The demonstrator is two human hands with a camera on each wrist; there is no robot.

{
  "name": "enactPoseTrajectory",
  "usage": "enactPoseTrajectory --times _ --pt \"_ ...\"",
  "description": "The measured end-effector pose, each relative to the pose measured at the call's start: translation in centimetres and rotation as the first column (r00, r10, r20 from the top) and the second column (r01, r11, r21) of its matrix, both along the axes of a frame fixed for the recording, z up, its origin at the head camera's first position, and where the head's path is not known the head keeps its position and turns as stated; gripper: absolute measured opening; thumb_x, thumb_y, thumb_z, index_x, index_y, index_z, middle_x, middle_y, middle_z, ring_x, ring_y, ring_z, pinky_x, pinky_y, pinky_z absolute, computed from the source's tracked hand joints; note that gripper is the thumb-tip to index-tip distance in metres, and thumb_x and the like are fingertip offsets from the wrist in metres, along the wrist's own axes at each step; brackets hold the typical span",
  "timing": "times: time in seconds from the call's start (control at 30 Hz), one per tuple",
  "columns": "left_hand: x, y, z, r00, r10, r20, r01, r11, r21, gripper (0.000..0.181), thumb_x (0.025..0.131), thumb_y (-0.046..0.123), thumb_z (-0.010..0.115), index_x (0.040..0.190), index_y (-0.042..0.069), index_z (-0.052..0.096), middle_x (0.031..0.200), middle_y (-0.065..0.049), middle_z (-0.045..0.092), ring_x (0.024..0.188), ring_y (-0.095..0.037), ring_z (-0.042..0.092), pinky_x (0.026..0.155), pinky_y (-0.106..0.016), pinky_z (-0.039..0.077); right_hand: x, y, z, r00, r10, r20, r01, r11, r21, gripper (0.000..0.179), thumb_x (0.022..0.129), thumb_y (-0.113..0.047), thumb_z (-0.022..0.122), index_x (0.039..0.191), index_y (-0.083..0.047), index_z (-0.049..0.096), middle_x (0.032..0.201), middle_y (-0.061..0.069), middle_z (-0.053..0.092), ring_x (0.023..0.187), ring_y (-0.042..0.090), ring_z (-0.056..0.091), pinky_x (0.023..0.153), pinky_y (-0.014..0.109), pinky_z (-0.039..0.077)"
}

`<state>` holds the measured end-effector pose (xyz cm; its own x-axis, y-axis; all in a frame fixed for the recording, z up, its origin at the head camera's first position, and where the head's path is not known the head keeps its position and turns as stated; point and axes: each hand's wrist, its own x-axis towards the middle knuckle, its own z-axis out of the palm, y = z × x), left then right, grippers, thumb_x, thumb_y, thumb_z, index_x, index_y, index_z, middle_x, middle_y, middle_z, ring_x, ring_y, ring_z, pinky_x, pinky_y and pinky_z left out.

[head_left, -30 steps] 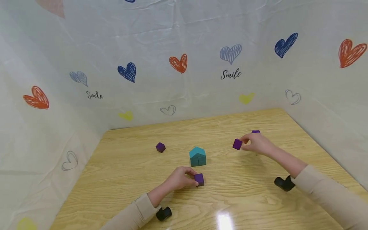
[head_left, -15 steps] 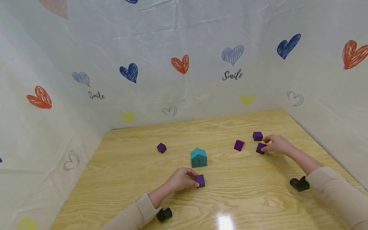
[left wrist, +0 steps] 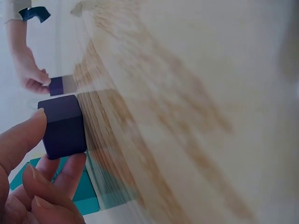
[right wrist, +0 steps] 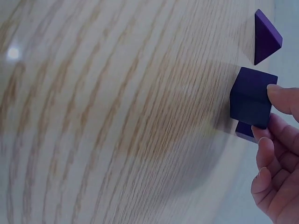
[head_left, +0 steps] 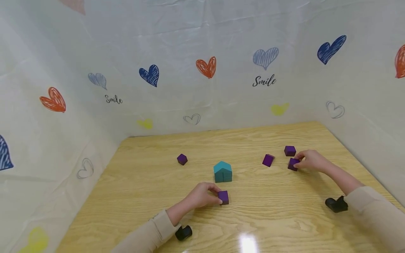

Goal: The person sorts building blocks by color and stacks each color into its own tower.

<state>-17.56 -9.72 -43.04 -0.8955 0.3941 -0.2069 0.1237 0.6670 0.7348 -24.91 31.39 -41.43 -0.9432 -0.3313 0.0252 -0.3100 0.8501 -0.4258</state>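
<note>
My left hand pinches a purple cube between thumb and fingers, low over the table in front of the teal house-shaped block stack. A pointed roof piece tops that stack. At the right, my right hand pinches a second purple cube, thumb on one side and fingertips below it in the right wrist view. Just behind it lies another purple block, mostly hidden in the right wrist view. To its left rests a purple triangular block.
One more purple block lies at the back left of the wooden table. A white curtain printed with hearts stands behind and along both sides. Black wrist devices hang under both sleeves.
My right hand let go of the purple triangular block, moved right and took hold of a purple cube. My left hand kept its cube in place. The head view shifted slightly.
</note>
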Motion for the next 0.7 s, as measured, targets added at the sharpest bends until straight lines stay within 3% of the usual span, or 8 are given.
enactPoseTrajectory --times 0.37,0.7 --pt "0.2 0.0 0.1 1.000 0.003 0.026 -0.004 1.000 0.025 0.028 0.074 0.018 0.077 0.098 0.008 0.068 0.090 0.001 0.065 0.086 -0.014 0.056 0.079 -0.035 0.046 0.8 -1.7 0.7 0.994 0.107 0.023 -0.107 0.994 0.008 0.026 0.076 -0.017 0.072 0.089 0.004 0.066 0.078 0.003 0.064 0.066 0.010 0.049 0.057 0.024 0.039" --pt "0.2 0.0 0.4 1.000 0.005 0.024 -0.005 1.000 0.023 0.027 0.074 0.017 0.076 0.098 0.008 0.068 0.090 0.001 0.064 0.085 -0.013 0.056 0.077 -0.034 0.047 2.8 -6.9 1.2 0.969 0.247 0.004 -0.247 0.968 -0.053 0.025 0.076 -0.017 0.072 0.093 0.001 0.067 0.084 0.003 0.065 0.058 0.000 0.044 0.054 0.020 0.040"
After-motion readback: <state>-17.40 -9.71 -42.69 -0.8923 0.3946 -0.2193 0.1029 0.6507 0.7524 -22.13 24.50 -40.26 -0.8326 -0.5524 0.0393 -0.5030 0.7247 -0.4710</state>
